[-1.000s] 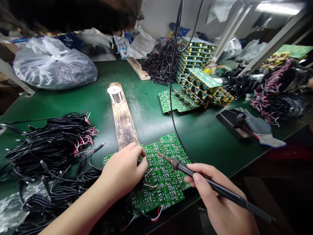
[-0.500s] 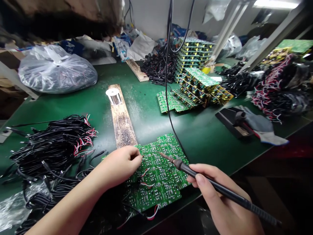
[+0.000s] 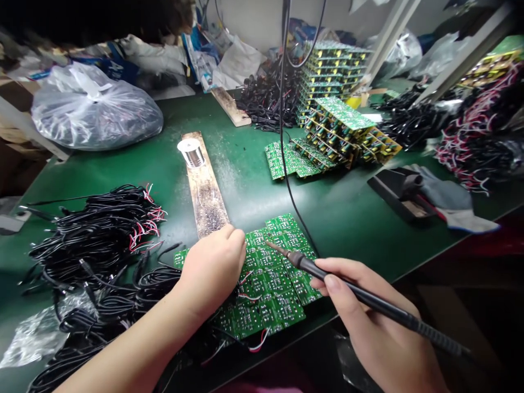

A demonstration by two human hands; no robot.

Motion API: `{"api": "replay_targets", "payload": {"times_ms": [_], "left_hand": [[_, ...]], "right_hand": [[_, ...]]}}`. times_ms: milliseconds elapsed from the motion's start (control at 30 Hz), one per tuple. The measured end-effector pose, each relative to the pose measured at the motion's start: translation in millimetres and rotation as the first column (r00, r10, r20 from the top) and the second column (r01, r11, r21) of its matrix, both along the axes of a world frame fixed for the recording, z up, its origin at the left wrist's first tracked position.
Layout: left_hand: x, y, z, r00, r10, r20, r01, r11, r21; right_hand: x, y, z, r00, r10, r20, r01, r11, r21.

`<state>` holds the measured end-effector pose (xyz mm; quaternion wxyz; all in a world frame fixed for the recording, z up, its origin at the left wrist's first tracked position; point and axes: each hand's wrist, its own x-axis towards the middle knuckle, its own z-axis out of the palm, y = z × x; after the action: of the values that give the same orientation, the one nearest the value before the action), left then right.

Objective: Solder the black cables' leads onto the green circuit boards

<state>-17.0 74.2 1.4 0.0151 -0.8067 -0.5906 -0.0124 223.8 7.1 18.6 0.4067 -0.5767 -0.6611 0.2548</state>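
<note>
Right hand (image 3: 360, 311) is on the soldering iron (image 3: 352, 289), pen-style, fingers (image 3: 331, 282) closed firmly round the black handle, and the thin tip hangs over a sheet of green circuit boards (image 3: 282, 308) lying at the near edge of the table (image 3: 339, 218). Is that tip touching the board? Too close to call from up here!

Over to the left hand (image 3: 210, 273), curled at the sheet's far-left side, its fingers (image 3: 233, 237) bunched together with the tips tucked out of sight. Pinching something there? Can't tell, the knuckles block the view. The left forearm is covering the sheet's lower-left corner, and that area drops into shadow, with thin red-and-white wires (image 3: 249, 297) poking from the boards.

Just beyond the hand, a scorched wooden strip (image 3: 207, 202) runs up the table, a spool of solder wire (image 3: 191, 153) standing at its far end. To the left, a big heap of black cables (image 3: 98, 234) with red and white ends, partly running under the forearm. Further up, stacked finished-looking boards (image 3: 344, 128) and a knotted black cable pile (image 3: 266, 103), and on the right, a black iron stand (image 3: 397, 191) beside a grey cloth (image 3: 446, 199). Top left, a stuffed clear plastic bag (image 3: 96, 109) sits on the table, and a dark blur cuts off the top corner.
</note>
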Motion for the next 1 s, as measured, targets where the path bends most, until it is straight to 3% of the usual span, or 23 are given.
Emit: {"api": "replay_targets", "payload": {"times_ms": [233, 500, 1000], "left_hand": [[-5, -10, -10.0, 0.992, -0.119, -0.046, 0.121, 0.992, 0.039], [-5, -11, -9.7, 0.999, -0.037, 0.020, 0.036, 0.999, 0.033], [-3, -12, -10.4, 0.999, -0.021, 0.046, 0.023, 0.998, -0.060]], "right_hand": [[-4, 5, -1.3, 1.000, 0.027, -0.004, -0.027, 0.999, -0.031], [-13, 11, -4.4, 0.995, 0.084, -0.050, -0.089, 0.992, -0.094], [-20, 21, -6.1, 0.983, 0.122, -0.140, -0.148, 0.971, -0.190]]}}
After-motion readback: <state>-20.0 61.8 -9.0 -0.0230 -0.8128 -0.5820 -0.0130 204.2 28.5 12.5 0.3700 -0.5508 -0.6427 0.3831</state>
